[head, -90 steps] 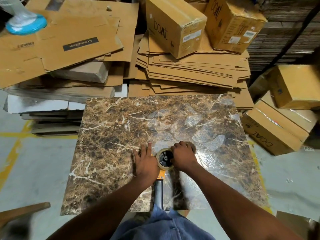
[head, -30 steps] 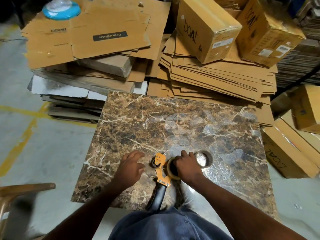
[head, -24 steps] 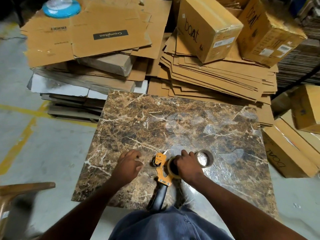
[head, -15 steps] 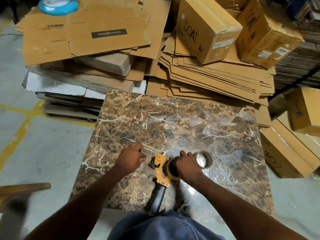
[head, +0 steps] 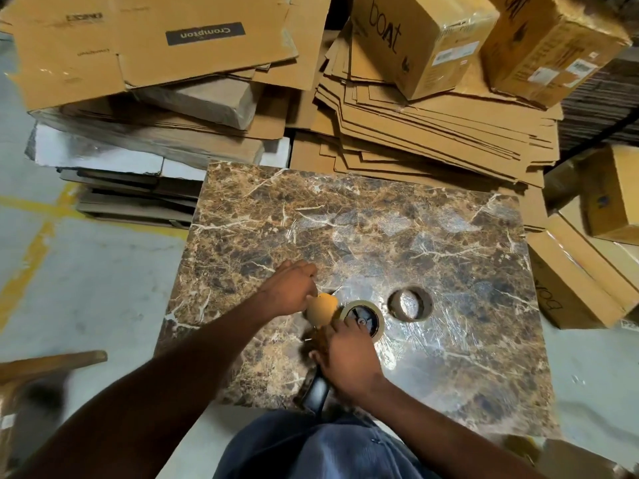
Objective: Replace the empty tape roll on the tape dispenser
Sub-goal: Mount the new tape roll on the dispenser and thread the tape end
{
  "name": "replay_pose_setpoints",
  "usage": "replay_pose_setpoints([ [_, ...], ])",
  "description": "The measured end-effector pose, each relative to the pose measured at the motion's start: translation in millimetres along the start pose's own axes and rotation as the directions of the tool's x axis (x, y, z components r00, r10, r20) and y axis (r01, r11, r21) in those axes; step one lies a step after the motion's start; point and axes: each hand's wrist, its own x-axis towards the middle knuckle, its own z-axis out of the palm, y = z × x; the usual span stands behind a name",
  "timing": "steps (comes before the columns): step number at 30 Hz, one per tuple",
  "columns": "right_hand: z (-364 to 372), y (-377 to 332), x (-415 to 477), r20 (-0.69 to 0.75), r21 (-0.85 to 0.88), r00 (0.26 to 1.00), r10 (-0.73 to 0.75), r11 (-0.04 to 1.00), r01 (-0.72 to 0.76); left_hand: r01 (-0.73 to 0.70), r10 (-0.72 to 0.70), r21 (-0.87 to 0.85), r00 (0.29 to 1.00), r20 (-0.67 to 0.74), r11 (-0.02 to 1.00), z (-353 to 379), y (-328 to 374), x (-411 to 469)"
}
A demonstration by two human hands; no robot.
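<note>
An orange tape dispenser point(head: 322, 307) with a black handle point(head: 316, 392) lies near the front of a brown marble slab point(head: 380, 229). A tape roll point(head: 363, 318) sits on its black hub. My left hand point(head: 289, 290) is closed on the dispenser's orange front end. My right hand point(head: 345, 357) grips the dispenser body just behind the roll, fingertips touching the roll's rim. An empty brown cardboard core point(head: 410, 304) lies flat on the slab just right of the roll, apart from both hands.
Flattened cardboard sheets point(head: 432, 133) and sealed cartons point(head: 418, 39) pile up behind the slab. More cartons point(head: 581, 281) stand to the right. Grey floor with a yellow line point(head: 31, 250) lies left. A wooden piece point(head: 52, 363) sits at the lower left.
My right hand slid back from the roll and core onto the dispenser body, uncovering the roll on the hub. My left hand closed onto the dispenser's orange front. The empty core stays put.
</note>
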Motion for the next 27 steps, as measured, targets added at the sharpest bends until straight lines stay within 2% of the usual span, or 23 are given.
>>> replay_pose_setpoints([
  [2, 7, -12, 6, -0.038, -0.048, 0.997, -0.07, 0.997, 0.068, -0.043, 0.042, 0.042, 0.999, 0.02, 0.998, -3, -1, 2],
  [4, 8, -22, 13, -0.077, -0.064, 0.994, -0.08, 0.995, 0.075, -0.084, 0.081, 0.077, 0.996, 0.049, 0.993, -7, 0, 6],
  [6, 7, -25, 20, -0.092, -0.051, 0.996, -0.022, 0.999, 0.017, -0.119, 0.112, 0.112, 0.991, 0.074, 0.987, -12, 3, 9],
  [10, 4, -19, 30, 0.033, -0.058, 0.992, 0.123, 0.991, -0.121, -0.159, 0.151, 0.11, 0.986, 0.077, 0.981, -16, 0, 14],
  [14, 3, -12, 33, 0.08, -0.086, 0.99, 0.117, 0.99, -0.11, -0.198, 0.189, 0.108, 0.978, 0.091, 0.974, -18, -3, 17],
  [23, 13, -11, 33, 0.048, -0.06, 0.986, 0.16, 0.986, -0.157, -0.291, 0.282, 0.152, 0.956, 0.076, 0.945, -19, -8, 20],
  [27, 14, -13, 32, 0.017, -0.063, 0.984, 0.178, 0.982, -0.176, -0.349, 0.335, 0.225, 0.937, 0.099, 0.91, -19, -11, 24],
])
